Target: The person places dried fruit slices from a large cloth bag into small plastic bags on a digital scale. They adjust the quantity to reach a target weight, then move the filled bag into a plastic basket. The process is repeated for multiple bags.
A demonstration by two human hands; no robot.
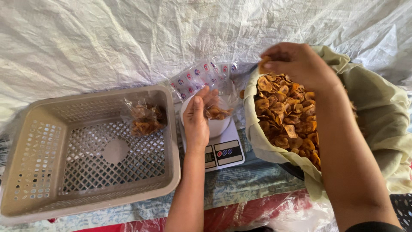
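Pinching a chip (264,64), the right hand (300,64) hovers over the sack (377,111); the left hand (198,118) grips a clear bag (219,109).

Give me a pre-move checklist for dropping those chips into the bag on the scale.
1. Right hand holds chips in its grip: ok.
2. Left hand holds the clear bag on the scale: ok.
3. Bag mouth wide open: cannot tell.
4. Scale display readable: not ok, too small and partly behind the left wrist.
5. Cloth-lined bowl has chips left: ok.
6. Basket has room beside the filled bag: ok.
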